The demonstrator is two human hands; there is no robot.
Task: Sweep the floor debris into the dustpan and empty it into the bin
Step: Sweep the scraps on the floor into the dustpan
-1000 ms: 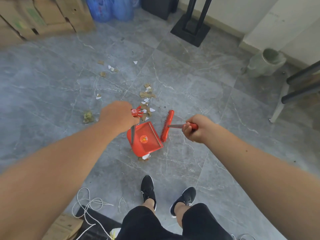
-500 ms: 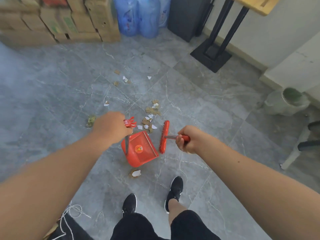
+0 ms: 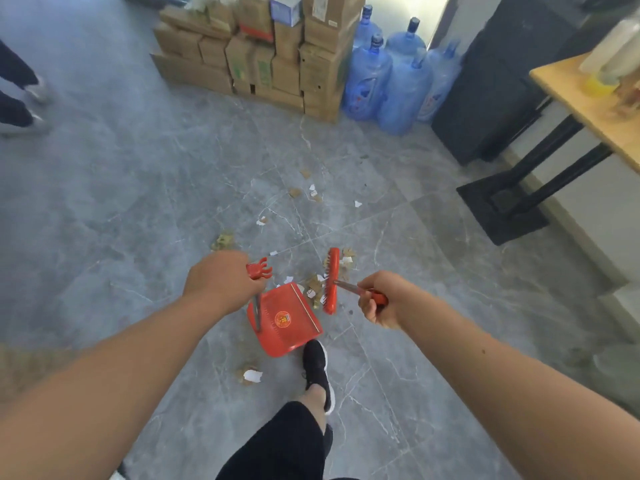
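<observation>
Observed: left hand [image 3: 218,282] grips dustpan [image 3: 287,320] handle, right hand [image 3: 381,299] grips broom [image 3: 330,280]. Risk: a hard stroke scatters debris [image 3: 313,287] past the lip.

The person steps forward: one black shoe [image 3: 316,368] now stands just beside the rear corner of the dustpan [image 3: 287,320], where both feet were well behind it. The left hand [image 3: 218,282] has carried the dustpan ahead, so the white-and-brown scrap [image 3: 252,375] that touched its back edge lies apart behind it. The right hand [image 3: 381,299] has swung the broom [image 3: 330,280] from alongside the pan to the debris pile [image 3: 313,287], now between bristles and mouth. The view lifts, bringing in stacked boxes [image 3: 263,57], water bottles [image 3: 391,81] and another person's legs [image 3: 17,95].
</observation>
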